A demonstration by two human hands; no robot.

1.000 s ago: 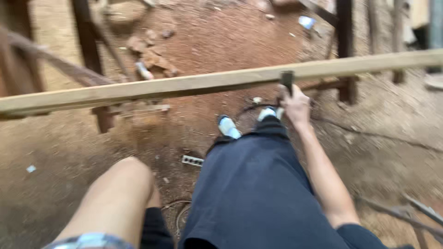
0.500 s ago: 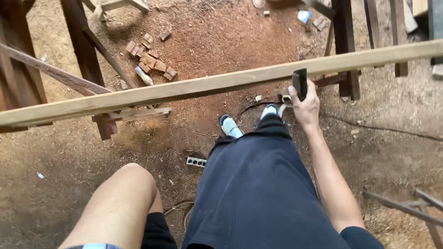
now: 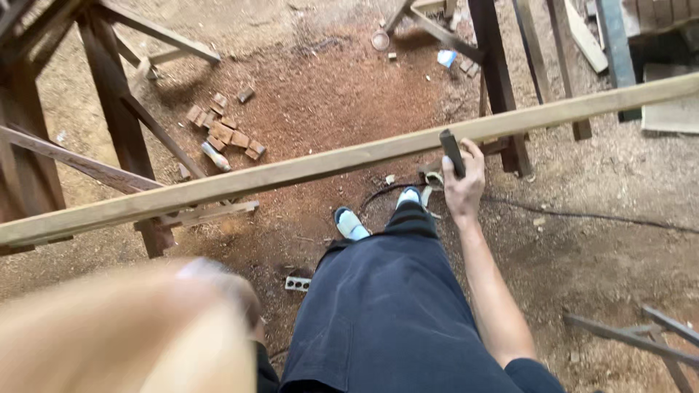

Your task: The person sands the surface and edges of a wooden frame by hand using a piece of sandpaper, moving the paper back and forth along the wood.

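The right hand (image 3: 463, 183), right of the frame's centre, is closed around a short dark flat tool (image 3: 452, 152) that stands nearly upright, its upper end against the long pale wooden plank (image 3: 306, 171). That plank crosses the whole frame, rising from the left edge to the upper right. The left hand (image 3: 218, 280) shows only as a pale blur at the lower left; I cannot tell whether it is open or holding anything. Below the plank lies reddish sawdust-covered floor (image 3: 320, 102). A cluster of small wooden offcut blocks (image 3: 224, 132) lies at the upper left, beside dark wooden trestle legs (image 3: 116, 109). A thin black cable (image 3: 582, 217) runs along the floor to the right edge.
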